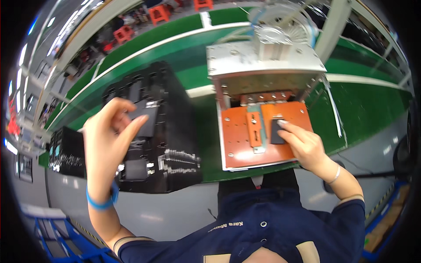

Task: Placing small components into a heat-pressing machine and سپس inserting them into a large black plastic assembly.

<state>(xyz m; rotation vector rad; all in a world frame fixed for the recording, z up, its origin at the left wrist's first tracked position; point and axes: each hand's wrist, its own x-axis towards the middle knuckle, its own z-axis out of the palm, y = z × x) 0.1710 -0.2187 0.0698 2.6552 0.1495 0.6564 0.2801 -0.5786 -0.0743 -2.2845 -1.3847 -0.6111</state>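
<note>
My left hand is over a stack of black trays. Its thumb and index finger are curved and apart, beside a dark flat block in the top tray. No grip on that block shows. On the orange plate of a metal press-like fixture, my right hand has its fingers closed at the upper right edge of a black flat rectangular block. That block lies on the orange plate, just right of a slotted orange bar on a greenish strip.
The fixture's silver metal housing rises behind the plate. Another black stack stands at the far left. A green mat covers the bench, with a metal post behind on the right. White cords hang beside the fixture.
</note>
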